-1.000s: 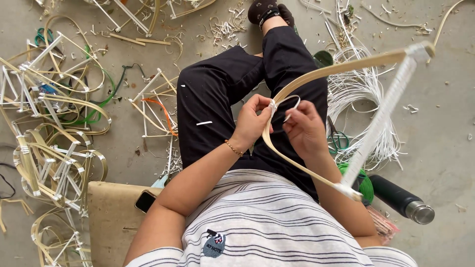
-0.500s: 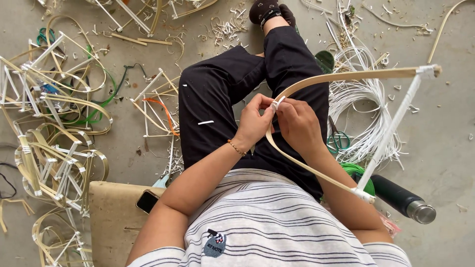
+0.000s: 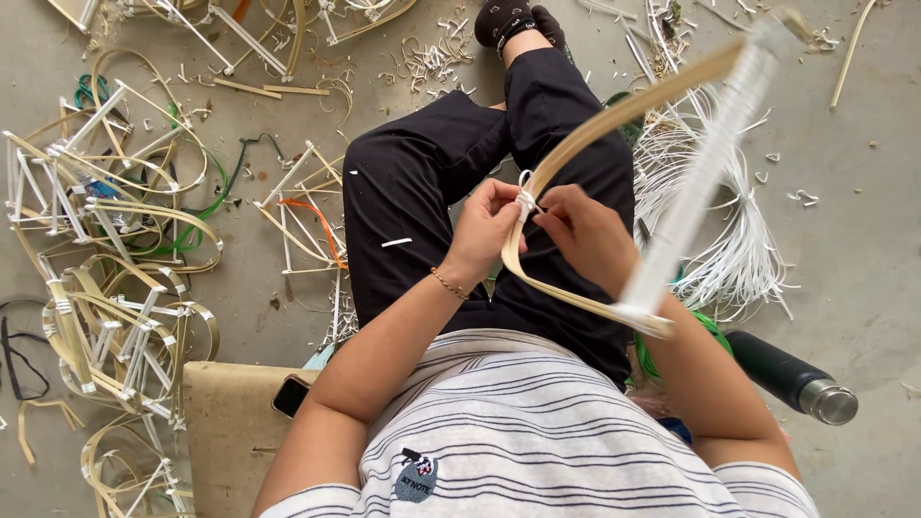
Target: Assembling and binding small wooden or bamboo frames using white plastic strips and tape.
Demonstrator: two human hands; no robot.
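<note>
Left hand (image 3: pixel 487 228) pinches the bend of a curved bamboo strip frame (image 3: pixel 614 113) over the lap, fingers closed on the strip right at the white plastic binding (image 3: pixel 526 200); right hand (image 3: pixel 587 230) sits just beside it, fingertips together on the same white knot, thumb and forefinger nipped on the strand end; the two hands nearly touch; frame is held above the black trousers (image 3: pixel 422 192), its tan bow running up and right, its lower limb curving back down toward the right forearm; white wrapped crossbar (image 3: pixel 700 182) joins the two limbs and is motion-blurred; against half a second ago the frame has swung: the upper limb then lay nearly level toward the right edge, now it tilts steeply up to the top right, and the crossbar has shifted with it; a second ago a white loop stood open between the hands, now it is drawn down to a small knot at the bend; hands stayed at the same spot over the thigh; gold bracelet (image 3: pixel 447 284) on left wrist; bundle of white plastic strands (image 3: pixel 739 259) on the floor right of the leg; dark flask (image 3: pixel 794 376) near the right elbow; finished bamboo frames (image 3: pixel 115 240) piled on the left; phone (image 3: pixel 290 395) on the wooden stool (image 3: pixel 223 432)
</note>
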